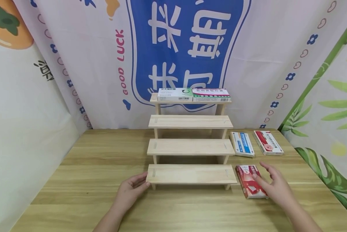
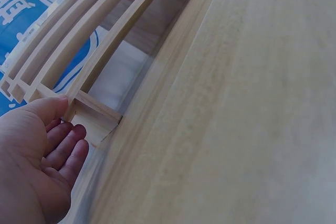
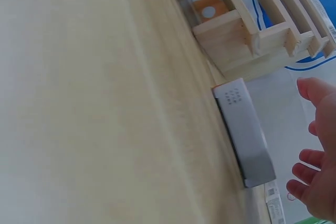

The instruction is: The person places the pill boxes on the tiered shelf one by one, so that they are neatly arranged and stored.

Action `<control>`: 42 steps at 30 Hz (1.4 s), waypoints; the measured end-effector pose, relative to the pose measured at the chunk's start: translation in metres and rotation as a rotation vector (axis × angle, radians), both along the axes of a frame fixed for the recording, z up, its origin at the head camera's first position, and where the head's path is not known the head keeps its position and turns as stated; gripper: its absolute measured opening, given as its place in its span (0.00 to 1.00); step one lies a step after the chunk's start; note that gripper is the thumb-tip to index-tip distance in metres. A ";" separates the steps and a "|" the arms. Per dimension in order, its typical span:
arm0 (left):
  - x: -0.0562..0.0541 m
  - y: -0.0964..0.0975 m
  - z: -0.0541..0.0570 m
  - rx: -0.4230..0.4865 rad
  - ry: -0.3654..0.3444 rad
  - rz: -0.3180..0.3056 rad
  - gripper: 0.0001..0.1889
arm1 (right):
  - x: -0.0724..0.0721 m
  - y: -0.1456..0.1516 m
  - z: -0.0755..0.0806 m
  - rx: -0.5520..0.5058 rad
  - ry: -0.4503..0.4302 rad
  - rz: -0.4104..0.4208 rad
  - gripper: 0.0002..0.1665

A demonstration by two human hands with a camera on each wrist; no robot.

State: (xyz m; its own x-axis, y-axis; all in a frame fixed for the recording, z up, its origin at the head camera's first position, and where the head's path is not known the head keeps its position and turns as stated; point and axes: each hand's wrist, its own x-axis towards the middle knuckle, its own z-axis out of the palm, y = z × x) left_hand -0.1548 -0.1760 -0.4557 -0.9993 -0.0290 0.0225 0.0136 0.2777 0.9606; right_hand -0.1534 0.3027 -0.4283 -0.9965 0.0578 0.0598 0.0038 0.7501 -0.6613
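A pale wooden step shelf [image 1: 191, 175] with several tiers stands on the table. My left hand [image 1: 130, 190] holds the left end of its lowest board; in the left wrist view the thumb [image 2: 50, 107] lies on the board's corner, the other fingers loosely curled. To the right of the shelf lies a red medicine box [image 1: 250, 185], flat on the table. Over its right side hovers my right hand [image 1: 275, 185], thumb and fingers spread and holding nothing. From the right wrist, the box's white end [image 3: 244, 135] shows apart from the hand [image 3: 323, 156].
Two medicine boxes, one white and green [image 1: 174, 94], one white and purple [image 1: 211, 94], lie on the top tier. Behind the red box are a blue-and-white box [image 1: 242, 144] and a red-and-white box [image 1: 268, 142]. A printed cloth [image 1: 98, 64] hangs behind the table [image 1: 109, 151].
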 end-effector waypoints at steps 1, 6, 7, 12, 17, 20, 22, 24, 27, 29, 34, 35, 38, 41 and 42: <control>0.000 0.000 0.000 0.001 -0.001 0.000 0.22 | 0.002 -0.001 -0.003 0.003 -0.002 0.005 0.46; 0.001 0.000 0.000 0.004 -0.011 0.007 0.22 | 0.011 -0.006 -0.015 0.035 -0.038 0.007 0.49; 0.001 0.000 0.000 0.000 -0.008 0.006 0.22 | 0.013 -0.007 -0.017 0.038 -0.048 0.005 0.50; 0.000 0.000 0.000 -0.002 -0.016 0.008 0.22 | 0.019 -0.010 -0.025 0.083 -0.035 0.014 0.52; -0.001 0.000 0.000 0.009 -0.025 0.008 0.23 | 0.021 -0.012 -0.031 0.159 -0.010 0.024 0.55; -0.001 -0.001 -0.001 0.010 -0.024 0.007 0.22 | 0.021 -0.011 -0.032 0.179 -0.035 0.021 0.56; -0.001 -0.001 -0.001 0.007 -0.021 0.003 0.23 | 0.022 -0.009 -0.031 0.190 -0.050 0.013 0.57; -0.001 -0.001 -0.001 0.008 -0.023 0.000 0.23 | 0.023 -0.005 -0.029 0.199 -0.053 0.002 0.57; -0.002 -0.001 -0.002 0.009 -0.022 -0.002 0.23 | 0.024 0.002 -0.027 0.202 -0.044 -0.012 0.57; -0.002 -0.001 -0.002 0.010 -0.024 0.001 0.23 | 0.024 0.006 -0.026 0.197 -0.039 -0.019 0.56; -0.003 -0.001 -0.001 0.007 -0.018 0.000 0.22 | 0.024 0.011 -0.024 0.225 -0.062 -0.041 0.54; -0.003 -0.001 -0.001 0.007 -0.017 -0.001 0.22 | 0.024 0.012 -0.024 0.232 -0.064 -0.044 0.54; -0.002 -0.001 0.000 0.008 -0.013 -0.004 0.22 | 0.025 0.012 -0.023 0.242 -0.074 -0.047 0.55; -0.002 -0.001 0.000 0.010 -0.009 -0.005 0.22 | 0.025 0.012 -0.023 0.246 -0.096 -0.052 0.58; -0.001 0.000 0.000 0.012 -0.009 -0.005 0.22 | 0.026 0.012 -0.024 0.246 -0.104 -0.054 0.59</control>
